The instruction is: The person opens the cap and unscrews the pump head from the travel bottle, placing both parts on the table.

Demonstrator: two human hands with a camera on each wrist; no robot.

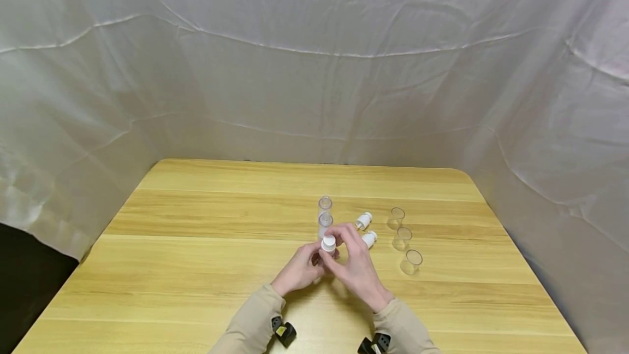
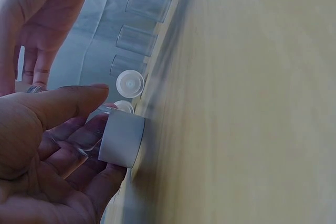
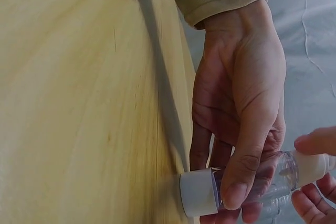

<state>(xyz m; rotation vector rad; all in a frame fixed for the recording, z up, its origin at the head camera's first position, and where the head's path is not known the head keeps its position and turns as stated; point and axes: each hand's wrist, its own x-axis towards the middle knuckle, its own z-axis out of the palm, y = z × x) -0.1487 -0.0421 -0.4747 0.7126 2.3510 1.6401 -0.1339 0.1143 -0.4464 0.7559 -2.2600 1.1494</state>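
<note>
My left hand [image 1: 301, 268] grips a clear bottle [image 3: 283, 174] around its body. The bottle has a white band [image 2: 122, 137] at its lower end, near the tabletop. On its upper end is a white pump top [image 1: 328, 242], which my right hand [image 1: 357, 266] pinches between thumb and fingers. In the right wrist view, the left thumb lies along the clear wall, and only fingertips of the right hand show at the right edge. Whether the pump top is fastened cannot be seen.
Two clear bottles [image 1: 325, 220] stand in line just behind my hands. Two white pump tops [image 1: 364, 220] lie to their right, one partly behind my right hand. Farther right, three clear caps [image 1: 403, 238] stand in a row on the wooden table [image 1: 196, 266]. Pale cloth [image 1: 314, 97] hangs around the table.
</note>
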